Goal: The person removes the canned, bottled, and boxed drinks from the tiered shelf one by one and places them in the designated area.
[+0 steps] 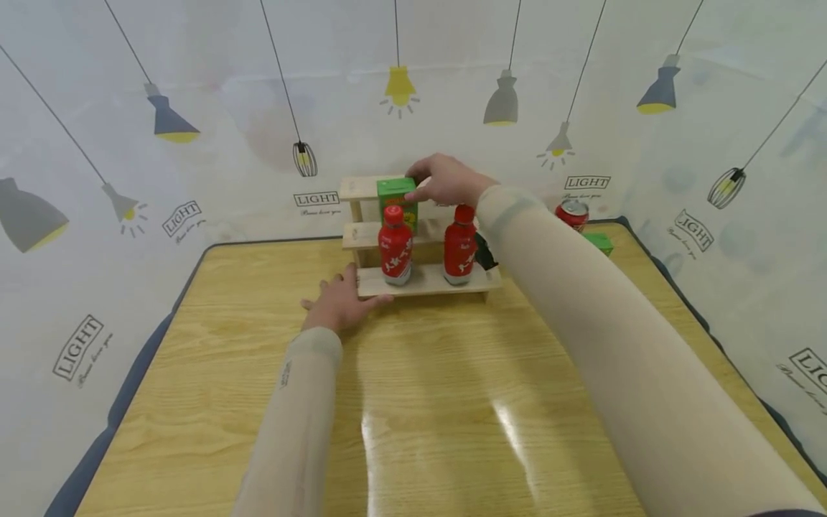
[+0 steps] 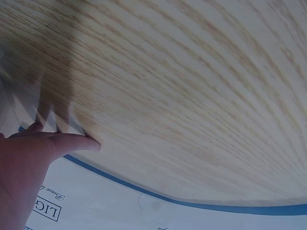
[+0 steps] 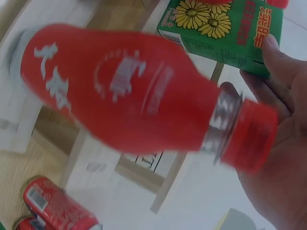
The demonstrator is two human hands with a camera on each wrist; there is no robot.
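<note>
Two red bottles (image 1: 395,251) stood on the rack (image 1: 426,280); right hand (image 1: 450,179) pinched its carton (image 1: 394,192), left hand (image 1: 339,301) splayed by its left end; cans (image 1: 572,213) waited rightward, unracked.

Two red bottles (image 1: 395,253) (image 1: 459,253) obstruct the stepped shelf (image 1: 426,280), a gap between them.

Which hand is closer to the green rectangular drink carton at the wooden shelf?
Right. The right hand grips the green carton near its top; the left hand is lower, at the left end of the bottom tier.
</note>
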